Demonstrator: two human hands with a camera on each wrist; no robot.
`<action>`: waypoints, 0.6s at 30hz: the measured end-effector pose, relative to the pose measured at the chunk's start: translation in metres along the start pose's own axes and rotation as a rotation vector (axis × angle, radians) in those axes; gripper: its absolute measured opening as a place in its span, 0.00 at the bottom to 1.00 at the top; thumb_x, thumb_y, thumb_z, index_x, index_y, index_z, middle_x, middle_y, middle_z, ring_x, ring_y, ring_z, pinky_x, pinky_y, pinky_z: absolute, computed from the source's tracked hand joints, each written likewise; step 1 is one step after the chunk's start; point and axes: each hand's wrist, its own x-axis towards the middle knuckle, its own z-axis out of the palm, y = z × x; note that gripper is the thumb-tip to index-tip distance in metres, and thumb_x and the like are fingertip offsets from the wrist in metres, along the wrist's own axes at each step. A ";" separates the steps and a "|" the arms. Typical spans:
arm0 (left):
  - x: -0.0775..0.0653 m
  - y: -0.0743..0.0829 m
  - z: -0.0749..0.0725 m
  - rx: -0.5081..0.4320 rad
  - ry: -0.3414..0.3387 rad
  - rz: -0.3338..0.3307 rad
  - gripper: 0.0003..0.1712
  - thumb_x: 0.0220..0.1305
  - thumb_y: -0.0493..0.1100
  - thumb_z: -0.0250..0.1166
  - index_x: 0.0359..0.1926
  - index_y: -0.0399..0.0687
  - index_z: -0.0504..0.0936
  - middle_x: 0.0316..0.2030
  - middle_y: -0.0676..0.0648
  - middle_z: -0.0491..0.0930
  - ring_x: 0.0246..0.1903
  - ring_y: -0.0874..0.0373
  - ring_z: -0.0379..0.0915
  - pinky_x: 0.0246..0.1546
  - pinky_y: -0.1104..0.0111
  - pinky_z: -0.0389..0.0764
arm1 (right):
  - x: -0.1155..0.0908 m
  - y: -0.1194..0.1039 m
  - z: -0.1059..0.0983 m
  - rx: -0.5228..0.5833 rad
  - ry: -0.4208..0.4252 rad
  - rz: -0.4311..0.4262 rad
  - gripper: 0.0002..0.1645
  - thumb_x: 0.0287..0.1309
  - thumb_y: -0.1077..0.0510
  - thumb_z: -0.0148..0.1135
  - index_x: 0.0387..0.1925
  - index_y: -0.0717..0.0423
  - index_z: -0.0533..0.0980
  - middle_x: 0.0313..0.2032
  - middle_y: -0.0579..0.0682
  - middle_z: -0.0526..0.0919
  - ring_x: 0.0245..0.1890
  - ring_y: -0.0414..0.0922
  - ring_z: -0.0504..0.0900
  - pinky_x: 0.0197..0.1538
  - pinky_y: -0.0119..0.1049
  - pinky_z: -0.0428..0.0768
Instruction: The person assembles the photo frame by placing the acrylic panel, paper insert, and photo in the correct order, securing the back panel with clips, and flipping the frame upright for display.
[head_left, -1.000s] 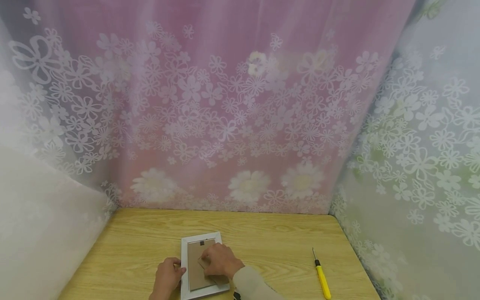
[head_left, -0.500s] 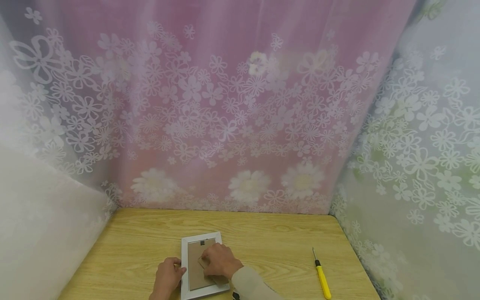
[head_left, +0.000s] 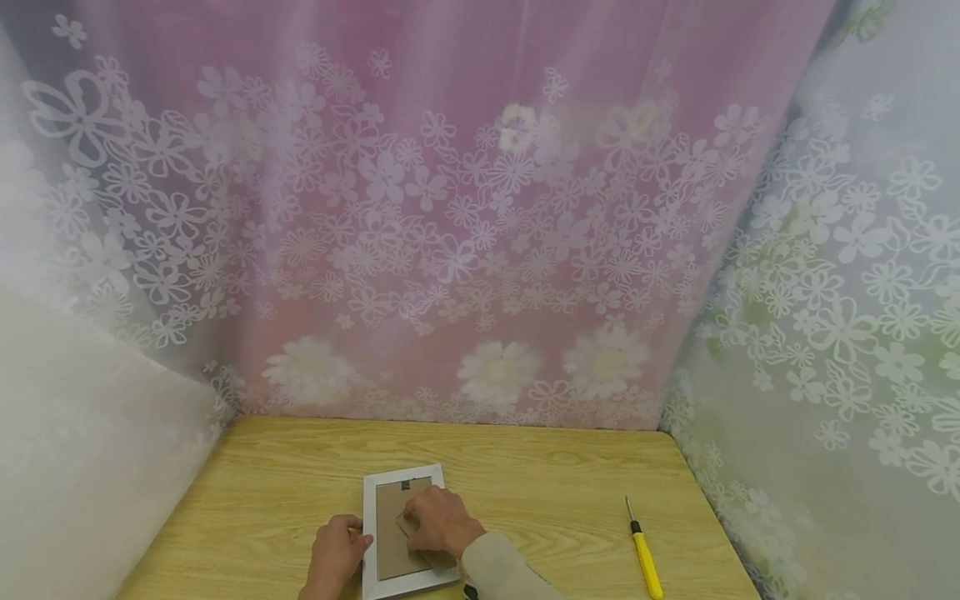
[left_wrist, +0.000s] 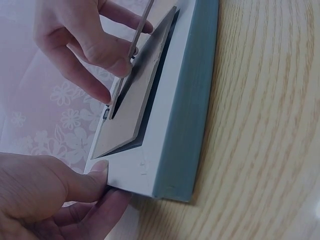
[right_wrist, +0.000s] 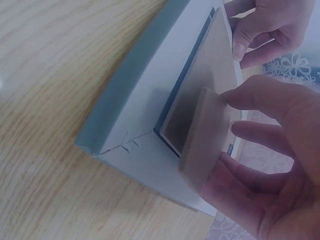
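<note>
A white picture frame (head_left: 370, 500) lies on the wooden table, its back facing up. In its opening sits a brown backing board (head_left: 392, 554), with a dark gap along one side in the left wrist view. A brown stand leg (right_wrist: 206, 137) juts up from the board at an angle. My right hand (head_left: 441, 521) pinches this leg between thumb and fingers. At the frame's left edge, my left hand (head_left: 335, 550) grips the border, thumb on top and fingers at the side and beneath. The right hand hides part of the board in the head view.
A screwdriver (head_left: 647, 562) with a yellow and black handle lies on the table (head_left: 555, 475) to the right, its tip pointing away. Flowered curtains (head_left: 480, 250) hang behind the table and along both sides.
</note>
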 end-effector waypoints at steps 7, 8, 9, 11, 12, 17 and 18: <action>-0.001 0.001 0.000 -0.012 -0.004 -0.012 0.15 0.60 0.33 0.71 0.47 0.26 0.83 0.26 0.44 0.83 0.24 0.57 0.79 0.24 0.64 0.79 | 0.000 -0.001 -0.002 -0.011 0.007 -0.005 0.20 0.42 0.52 0.79 0.42 0.43 0.90 0.32 0.38 0.85 0.30 0.33 0.70 0.31 0.31 0.75; -0.001 0.002 0.000 -0.015 -0.004 -0.013 0.15 0.60 0.32 0.71 0.47 0.25 0.83 0.26 0.44 0.83 0.24 0.57 0.79 0.24 0.64 0.79 | 0.000 -0.001 -0.002 -0.013 0.011 -0.005 0.20 0.41 0.52 0.79 0.42 0.43 0.90 0.32 0.38 0.85 0.30 0.34 0.70 0.31 0.31 0.75; -0.001 0.002 0.000 -0.019 -0.003 -0.013 0.15 0.60 0.32 0.70 0.47 0.25 0.83 0.26 0.44 0.83 0.24 0.57 0.79 0.24 0.64 0.79 | 0.000 -0.001 -0.001 -0.013 0.013 -0.005 0.20 0.41 0.52 0.79 0.42 0.44 0.90 0.31 0.38 0.84 0.29 0.34 0.69 0.31 0.31 0.75; -0.001 0.002 0.000 -0.021 -0.002 -0.010 0.15 0.60 0.32 0.70 0.47 0.25 0.83 0.25 0.44 0.83 0.23 0.57 0.79 0.23 0.64 0.79 | 0.001 -0.001 -0.001 -0.012 0.015 -0.004 0.19 0.41 0.52 0.79 0.41 0.44 0.90 0.29 0.38 0.82 0.28 0.34 0.68 0.30 0.31 0.73; -0.001 0.002 0.000 -0.024 -0.002 -0.009 0.15 0.60 0.32 0.70 0.47 0.25 0.83 0.25 0.44 0.83 0.23 0.57 0.79 0.23 0.64 0.79 | 0.001 -0.001 -0.001 -0.010 0.016 -0.002 0.19 0.41 0.52 0.79 0.41 0.44 0.90 0.29 0.37 0.81 0.28 0.35 0.68 0.29 0.31 0.73; -0.001 0.001 0.000 -0.028 -0.002 -0.007 0.15 0.60 0.32 0.70 0.47 0.25 0.83 0.26 0.44 0.83 0.24 0.57 0.79 0.24 0.63 0.79 | 0.002 -0.001 0.001 0.000 0.012 0.008 0.20 0.40 0.53 0.79 0.42 0.44 0.90 0.29 0.37 0.81 0.27 0.35 0.68 0.28 0.31 0.71; -0.001 0.000 0.000 -0.026 -0.001 -0.005 0.15 0.60 0.32 0.70 0.47 0.25 0.83 0.26 0.44 0.83 0.24 0.57 0.79 0.24 0.63 0.79 | 0.002 -0.001 0.002 -0.001 0.013 0.009 0.20 0.40 0.53 0.79 0.42 0.44 0.90 0.29 0.37 0.81 0.27 0.35 0.68 0.28 0.30 0.71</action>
